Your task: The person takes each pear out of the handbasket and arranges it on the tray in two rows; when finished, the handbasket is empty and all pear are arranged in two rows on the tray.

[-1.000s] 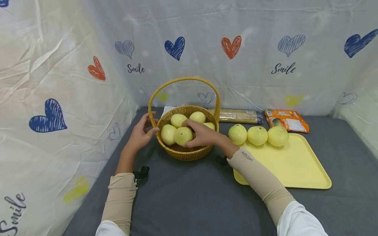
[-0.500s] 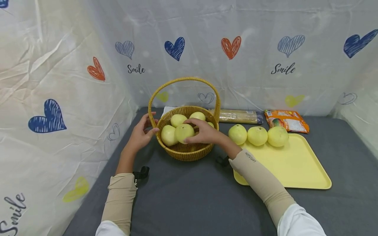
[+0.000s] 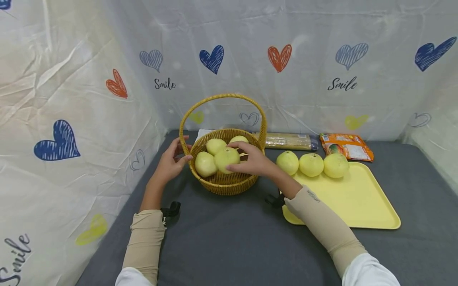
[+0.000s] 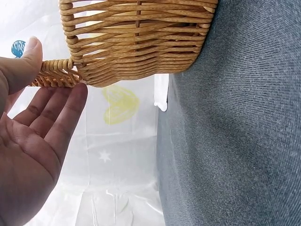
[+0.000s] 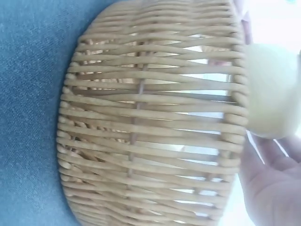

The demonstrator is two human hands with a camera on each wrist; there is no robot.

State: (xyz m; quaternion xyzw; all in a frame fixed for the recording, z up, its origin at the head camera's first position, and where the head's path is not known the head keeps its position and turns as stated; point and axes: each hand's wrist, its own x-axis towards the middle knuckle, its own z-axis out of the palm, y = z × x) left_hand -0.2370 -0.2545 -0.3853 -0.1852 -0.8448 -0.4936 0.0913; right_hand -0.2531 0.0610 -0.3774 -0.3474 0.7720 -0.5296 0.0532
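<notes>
A woven wicker basket [image 3: 229, 190] with a tall arched handle stands at the back of the table. Several round, pale yellow-green fruits lie in it, such as one fruit [image 3: 205, 164] on the left. My left hand [image 3: 171, 161] grips the base of the handle [image 4: 56, 73], its thumb on one side and fingers on the other. Over the basket's opening, my right hand [image 3: 250, 159] holds another fruit [image 3: 226, 159] between thumb and fingers. In the right wrist view this fruit [image 5: 270, 89] shows above the rim, washed out by bright light. My right hand partly hides the fruits behind it.
A yellow tray [image 3: 343, 202] lies to the right, with three similar fruits [image 3: 311, 165] along its back edge. Behind are a long clear-wrapped pack [image 3: 286, 141] and an orange packet [image 3: 347, 147]. A printed curtain [image 3: 229, 24] hangs at the back and left.
My right hand has shifted slightly right and up with the fruit, which has turned a little. The left hand and the basket have stayed in place.
</notes>
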